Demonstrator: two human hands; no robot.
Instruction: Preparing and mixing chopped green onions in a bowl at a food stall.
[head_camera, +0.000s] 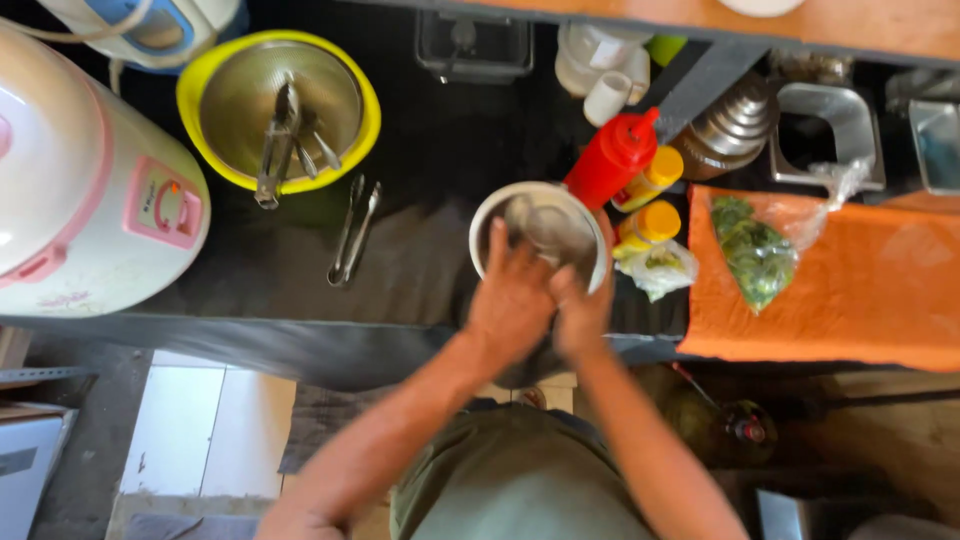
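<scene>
A round metal pot (540, 222) with a pale rim stands at the near edge of the dark counter (420, 270). My left hand (510, 300) lies over its near rim with fingers reaching inside. My right hand (582, 312) grips the rim's near right side. Both hands meet over the pot; what is inside it is blurred.
A red squeeze bottle (612, 158) and two yellow-capped bottles (650, 222) stand right of the pot. A bag of greens (755, 255) lies on an orange cloth (880, 300). Metal tongs (352, 232), a yellow-rimmed bowl with utensils (280, 110) and a white-pink rice cooker (80, 190) are left.
</scene>
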